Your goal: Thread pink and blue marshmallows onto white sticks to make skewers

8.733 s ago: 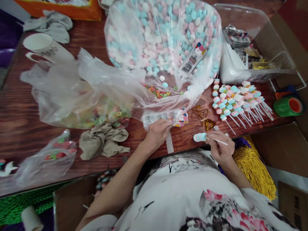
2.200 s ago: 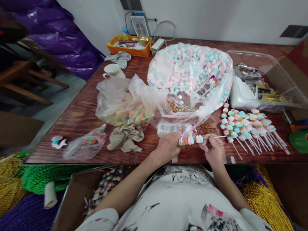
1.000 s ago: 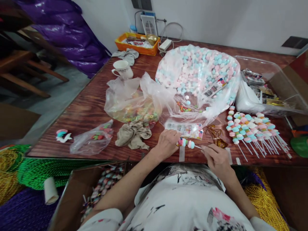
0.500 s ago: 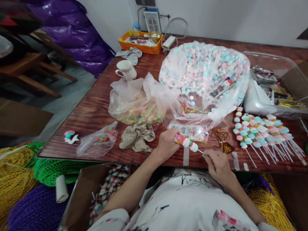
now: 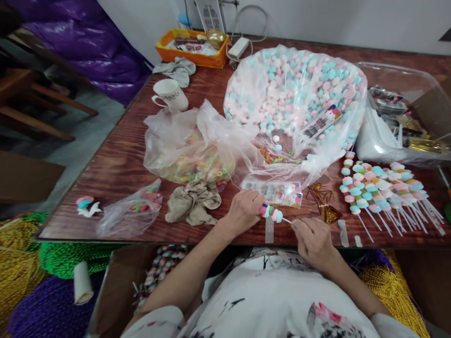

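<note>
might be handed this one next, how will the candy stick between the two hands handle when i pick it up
The candy stick probably feels light, with small candies on a thin shaft. Its bare shaft looks fairly stiff: it runs straight to the right hand. Set down, it may roll, given the candies' rounded sides.

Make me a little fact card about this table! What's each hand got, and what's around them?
Left hand: holding the candy end of a candy stick
Right hand: holding the bare white end of that same stick
Right of the hands: a pile of more candy sticks
Left of the hands: a crumpled tan cloth
Biggest thing: a see-through bag of pink, white and blue puffy pieces
Farther back: a white mug and an orange tray
</note>
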`<state>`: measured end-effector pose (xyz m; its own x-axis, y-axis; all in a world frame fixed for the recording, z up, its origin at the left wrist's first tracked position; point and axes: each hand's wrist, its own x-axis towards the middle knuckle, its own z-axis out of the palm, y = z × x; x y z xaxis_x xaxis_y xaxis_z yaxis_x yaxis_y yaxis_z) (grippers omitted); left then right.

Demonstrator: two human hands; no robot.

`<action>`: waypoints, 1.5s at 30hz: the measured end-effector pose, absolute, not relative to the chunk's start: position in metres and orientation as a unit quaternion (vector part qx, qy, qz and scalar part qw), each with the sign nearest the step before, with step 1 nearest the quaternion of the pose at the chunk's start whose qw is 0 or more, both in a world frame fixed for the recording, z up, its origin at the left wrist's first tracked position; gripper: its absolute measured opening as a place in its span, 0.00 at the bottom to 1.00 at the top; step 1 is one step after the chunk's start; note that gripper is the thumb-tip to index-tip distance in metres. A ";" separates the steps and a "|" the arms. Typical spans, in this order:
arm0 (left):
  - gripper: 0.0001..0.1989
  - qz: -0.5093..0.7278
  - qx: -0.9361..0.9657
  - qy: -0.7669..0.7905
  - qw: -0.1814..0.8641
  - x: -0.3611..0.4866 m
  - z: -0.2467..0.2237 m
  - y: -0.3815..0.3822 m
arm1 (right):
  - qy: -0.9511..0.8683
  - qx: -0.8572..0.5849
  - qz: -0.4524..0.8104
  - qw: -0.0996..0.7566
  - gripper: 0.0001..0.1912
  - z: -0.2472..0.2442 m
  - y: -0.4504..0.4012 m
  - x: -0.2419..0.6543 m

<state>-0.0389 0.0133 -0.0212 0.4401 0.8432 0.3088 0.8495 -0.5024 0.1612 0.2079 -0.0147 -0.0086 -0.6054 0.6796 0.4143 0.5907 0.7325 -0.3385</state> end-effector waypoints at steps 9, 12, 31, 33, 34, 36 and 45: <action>0.02 -0.137 -0.874 -0.466 0.006 -0.044 -0.025 0.013 | -0.734 -0.467 0.404 0.283 0.11 -0.013 -0.008 0.211; 0.03 -0.139 -0.883 -0.448 0.003 -0.047 -0.028 0.014 | -0.723 -0.465 0.432 0.271 0.12 -0.012 -0.005 0.214; 0.12 -0.074 -0.847 -0.523 -0.052 -0.031 -0.015 0.003 | -0.891 -0.404 0.104 0.177 0.10 -0.013 -0.002 0.208; 0.11 -0.043 -0.840 -0.536 -0.073 -0.029 -0.008 0.005 | -0.890 -0.391 0.088 0.216 0.10 -0.014 0.000 0.209; 0.08 -0.027 -0.838 -0.539 -0.083 -0.028 -0.005 0.005 | -0.889 -0.384 0.086 0.234 0.10 -0.014 0.001 0.209; 0.04 -0.004 -0.836 -0.539 -0.100 -0.027 -0.002 0.005 | -0.889 -0.372 0.079 0.257 0.10 -0.016 0.003 0.210; 0.04 0.022 -0.853 -0.512 -0.093 -0.019 -0.002 0.005 | -0.912 -0.348 -0.003 0.216 0.12 -0.019 0.011 0.209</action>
